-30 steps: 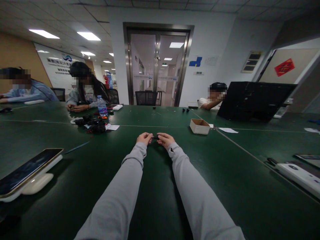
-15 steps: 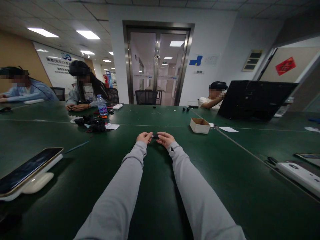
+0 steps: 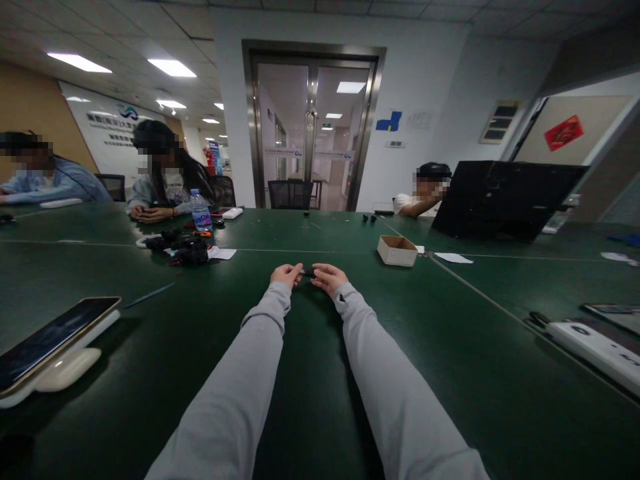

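Observation:
Both my hands meet over the green table [image 3: 310, 327], pinching a small dark object [image 3: 308, 273] between them. My left hand [image 3: 287, 274] grips its left end, where a lighter, metal-looking bit shows by the fingertips. Around the black right end, the fingers of my right hand [image 3: 330, 277] are closed. The object is too small to name, though it is short and slim. Fingers cover much of it.
An open cardboard box [image 3: 397, 251] sits ahead to the right. A tangle of black items [image 3: 185, 248] and a water bottle [image 3: 201, 212] stand ahead left. Nearer left is a phone [image 3: 55, 343]; a white power strip [image 3: 595, 350] lies right. Several people sit around the table.
The whole view has shifted slightly, so the scene appears a little further left. My hands keep the same hold on the small dark object.

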{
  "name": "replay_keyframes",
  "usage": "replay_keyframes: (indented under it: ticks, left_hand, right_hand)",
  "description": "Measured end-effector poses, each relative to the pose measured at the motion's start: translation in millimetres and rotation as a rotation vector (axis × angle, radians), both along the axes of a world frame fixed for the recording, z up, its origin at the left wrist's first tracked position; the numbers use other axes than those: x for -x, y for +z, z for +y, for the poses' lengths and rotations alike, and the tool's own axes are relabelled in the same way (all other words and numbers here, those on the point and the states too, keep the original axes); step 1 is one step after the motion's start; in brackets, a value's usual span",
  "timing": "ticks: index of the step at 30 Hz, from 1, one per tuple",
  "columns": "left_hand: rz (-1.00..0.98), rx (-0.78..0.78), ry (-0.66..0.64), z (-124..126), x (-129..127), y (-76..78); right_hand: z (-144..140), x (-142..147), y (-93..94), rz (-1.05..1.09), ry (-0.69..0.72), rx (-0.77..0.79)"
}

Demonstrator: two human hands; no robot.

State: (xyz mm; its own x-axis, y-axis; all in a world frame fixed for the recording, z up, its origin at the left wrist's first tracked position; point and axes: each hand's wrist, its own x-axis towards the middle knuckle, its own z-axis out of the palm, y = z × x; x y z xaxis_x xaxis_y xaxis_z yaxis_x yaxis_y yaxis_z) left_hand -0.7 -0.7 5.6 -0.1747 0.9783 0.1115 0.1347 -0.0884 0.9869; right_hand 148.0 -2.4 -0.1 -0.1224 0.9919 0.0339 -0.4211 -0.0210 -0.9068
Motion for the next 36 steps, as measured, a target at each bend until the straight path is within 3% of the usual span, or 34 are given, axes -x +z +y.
replay_keyframes:
  ticks: [19,36]
  left_hand:
    - [-0.039,0.060,0.025,0.6,-0.1,2.1]
    - [0.158,0.088,0.090,-0.6,-0.4,5.5]
  right_hand:
    - [7.7,1.8,-7.4,0.001,-0.016,-0.060]
    - [5.1,1.1,-4.6,-0.010,0.009,-0.058]
